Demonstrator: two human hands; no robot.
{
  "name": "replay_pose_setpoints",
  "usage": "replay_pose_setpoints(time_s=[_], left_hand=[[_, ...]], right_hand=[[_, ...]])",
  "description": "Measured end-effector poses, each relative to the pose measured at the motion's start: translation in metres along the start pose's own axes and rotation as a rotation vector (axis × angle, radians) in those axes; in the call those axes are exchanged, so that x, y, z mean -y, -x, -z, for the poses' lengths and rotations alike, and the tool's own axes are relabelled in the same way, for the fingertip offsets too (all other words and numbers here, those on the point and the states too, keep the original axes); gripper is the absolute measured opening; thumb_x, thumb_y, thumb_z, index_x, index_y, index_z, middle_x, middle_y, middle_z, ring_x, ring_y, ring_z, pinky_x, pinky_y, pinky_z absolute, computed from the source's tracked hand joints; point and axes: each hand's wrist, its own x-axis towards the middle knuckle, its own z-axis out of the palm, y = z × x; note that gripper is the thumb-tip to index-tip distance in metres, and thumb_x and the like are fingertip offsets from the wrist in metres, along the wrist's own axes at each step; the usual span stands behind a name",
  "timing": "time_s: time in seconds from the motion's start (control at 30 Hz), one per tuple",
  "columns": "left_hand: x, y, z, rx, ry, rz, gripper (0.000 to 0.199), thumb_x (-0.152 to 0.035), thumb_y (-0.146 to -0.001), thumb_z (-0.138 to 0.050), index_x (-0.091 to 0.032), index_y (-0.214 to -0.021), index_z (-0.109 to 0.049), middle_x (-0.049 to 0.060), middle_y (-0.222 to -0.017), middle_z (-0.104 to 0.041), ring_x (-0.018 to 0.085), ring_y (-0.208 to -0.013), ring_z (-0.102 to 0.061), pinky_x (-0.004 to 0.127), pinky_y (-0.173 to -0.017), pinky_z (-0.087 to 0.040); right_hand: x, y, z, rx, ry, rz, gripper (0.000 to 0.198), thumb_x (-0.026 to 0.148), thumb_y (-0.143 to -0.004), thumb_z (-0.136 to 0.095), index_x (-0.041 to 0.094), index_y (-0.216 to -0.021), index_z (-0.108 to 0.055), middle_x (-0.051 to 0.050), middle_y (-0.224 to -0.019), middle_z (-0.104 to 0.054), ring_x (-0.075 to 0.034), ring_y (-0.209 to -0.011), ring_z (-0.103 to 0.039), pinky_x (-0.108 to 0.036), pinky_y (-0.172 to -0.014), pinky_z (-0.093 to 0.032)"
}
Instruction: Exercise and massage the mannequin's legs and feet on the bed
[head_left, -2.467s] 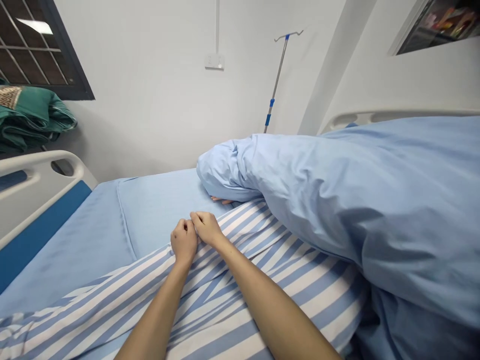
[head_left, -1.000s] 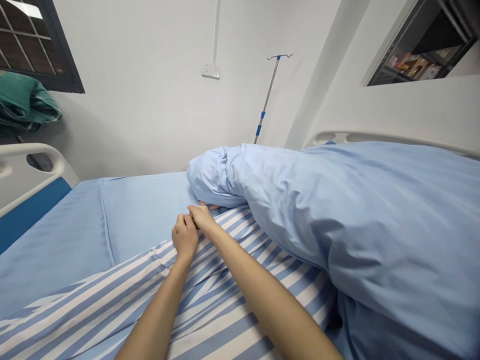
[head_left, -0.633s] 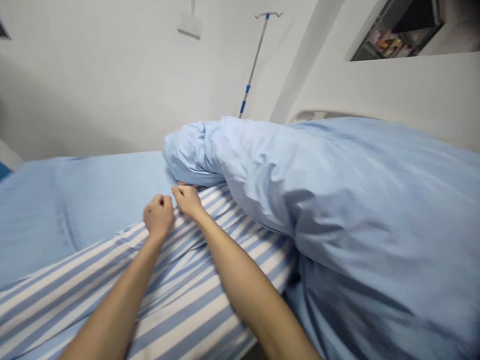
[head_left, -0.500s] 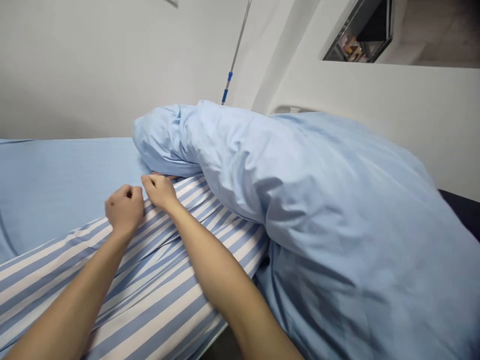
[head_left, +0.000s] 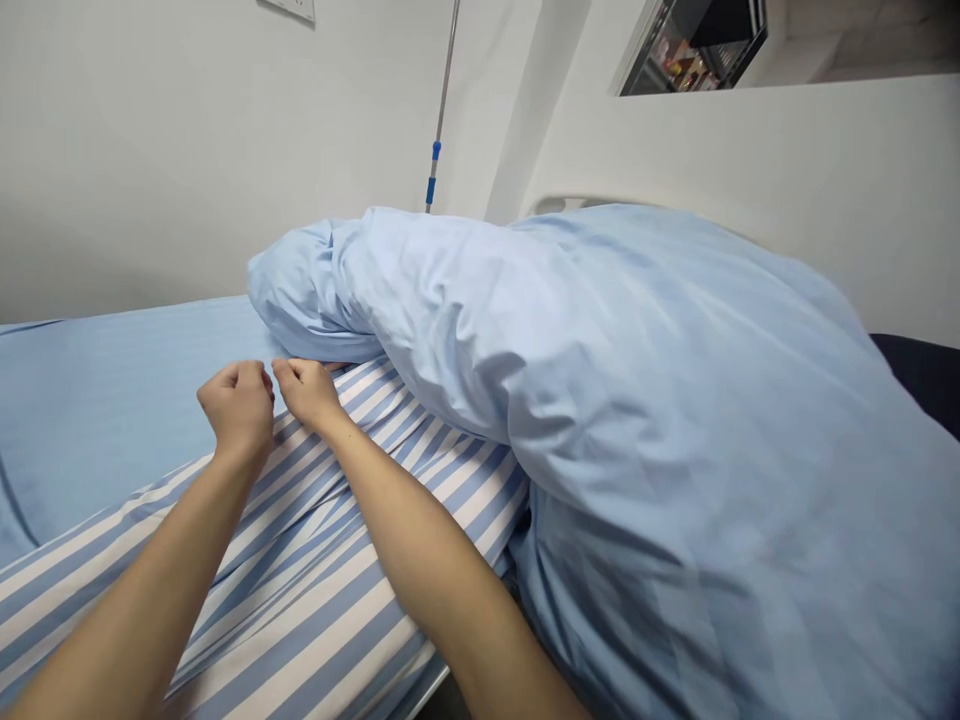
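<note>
My left hand (head_left: 238, 405) is curled in a fist at the far edge of blue-and-white striped cloth (head_left: 330, 570), with nothing showing in it. Just right of it my right hand (head_left: 307, 390) is also a closed fist, seemingly empty, low over the same cloth edge. The striped cloth covers a long raised shape and has creases along it. A thick, bunched light blue quilt (head_left: 600, 380) lies over its right part, close to my right hand. A small skin-toned patch (head_left: 337, 367) shows under the quilt's edge; I cannot make out what it is.
A light blue sheet (head_left: 127, 390) covers the bed at the left and behind my fists. A white wall stands behind, with a thin metal pole (head_left: 448, 80) with blue collars and a socket plate (head_left: 292, 8). A curved bed-end rail (head_left: 574, 203) shows behind the quilt.
The view has shifted a little, so the wall and quilt sit further left. My left fist has turned slightly and come closer to the right one; both stay closed.
</note>
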Motion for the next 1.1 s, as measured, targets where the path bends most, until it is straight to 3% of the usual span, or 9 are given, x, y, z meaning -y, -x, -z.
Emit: replay_pose_setpoints(time_s=[0.1, 0.33, 0.67, 0.77, 0.87, 0.97, 1.1], left_hand=[[-0.009, -0.003, -0.017, 0.000, 0.201, 0.034, 0.016, -0.021, -0.068, -0.041, -0.018, -0.053, -0.036, -0.008, -0.045, -0.029, 0.004, -0.044, -0.029, 0.020, -0.043, -0.027], [0.016, 0.005, -0.027, -0.061, -0.157, 0.002, 0.030, -0.027, -0.071, -0.044, -0.018, -0.046, -0.031, -0.007, -0.044, -0.023, 0.005, -0.049, -0.023, 0.022, -0.046, -0.020], [0.016, 0.004, -0.026, 0.036, -0.337, -0.070, 0.030, -0.029, -0.079, -0.037, -0.019, -0.052, -0.043, 0.000, -0.052, -0.048, 0.012, -0.053, -0.035, 0.027, -0.059, -0.027], [0.015, 0.005, -0.026, 0.029, -0.370, -0.056, 0.028, -0.028, -0.079, -0.035, -0.020, -0.053, -0.043, 0.003, -0.058, -0.053, 0.015, -0.057, -0.039, 0.028, -0.063, -0.027], [0.014, 0.007, -0.026, 0.048, -0.374, -0.041, 0.029, -0.028, -0.080, -0.034, -0.021, -0.053, -0.043, 0.004, -0.058, -0.053, 0.017, -0.059, -0.041, 0.029, -0.063, -0.027], [0.014, 0.009, -0.026, 0.054, -0.367, -0.033, 0.032, -0.032, -0.081, -0.034, -0.021, -0.052, -0.043, 0.003, -0.057, -0.053, 0.017, -0.060, -0.042, 0.028, -0.061, -0.026], [0.016, 0.010, -0.027, 0.064, -0.406, -0.037, 0.033, -0.033, -0.081, -0.033, -0.021, -0.054, -0.045, 0.003, -0.060, -0.057, 0.016, -0.062, -0.043, 0.028, -0.060, -0.027]], right_hand=[[-0.001, -0.003, 0.003, -0.019, -0.094, -0.044, 0.040, 0.041, -0.087, -0.034, 0.018, -0.058, -0.050, 0.003, -0.055, -0.045, -0.010, -0.060, -0.044, -0.020, -0.057, -0.035], [-0.003, -0.006, 0.004, -0.062, -0.161, -0.078, 0.038, 0.042, -0.085, -0.036, 0.017, -0.060, -0.051, 0.003, -0.057, -0.046, -0.011, -0.064, -0.047, -0.022, -0.064, -0.040], [-0.002, -0.004, 0.007, -0.059, -0.287, -0.127, 0.032, 0.039, -0.080, -0.040, 0.018, -0.055, -0.041, 0.004, -0.053, -0.039, -0.008, -0.055, -0.039, -0.020, -0.051, -0.035], [0.003, -0.011, 0.013, 0.017, -0.221, -0.169, 0.030, 0.035, -0.078, -0.041, 0.017, -0.053, -0.041, 0.004, -0.052, -0.039, -0.009, -0.055, -0.039, -0.020, -0.051, -0.034], [0.008, -0.021, 0.026, 0.066, -0.062, -0.081, 0.034, 0.035, -0.078, -0.042, 0.018, -0.049, -0.037, 0.005, -0.049, -0.033, -0.008, -0.053, -0.036, -0.020, -0.052, -0.033], [0.007, -0.027, 0.040, 0.049, -0.012, -0.002, 0.037, 0.038, -0.080, -0.041, 0.017, -0.049, -0.038, 0.005, -0.049, -0.032, -0.008, -0.054, -0.040, -0.019, -0.054, -0.034], [-0.010, -0.022, 0.045, 0.004, -0.006, -0.009, 0.037, 0.037, -0.082, -0.039, 0.017, -0.050, -0.040, 0.004, -0.051, -0.037, -0.010, -0.060, -0.047, -0.020, -0.058, -0.036]])
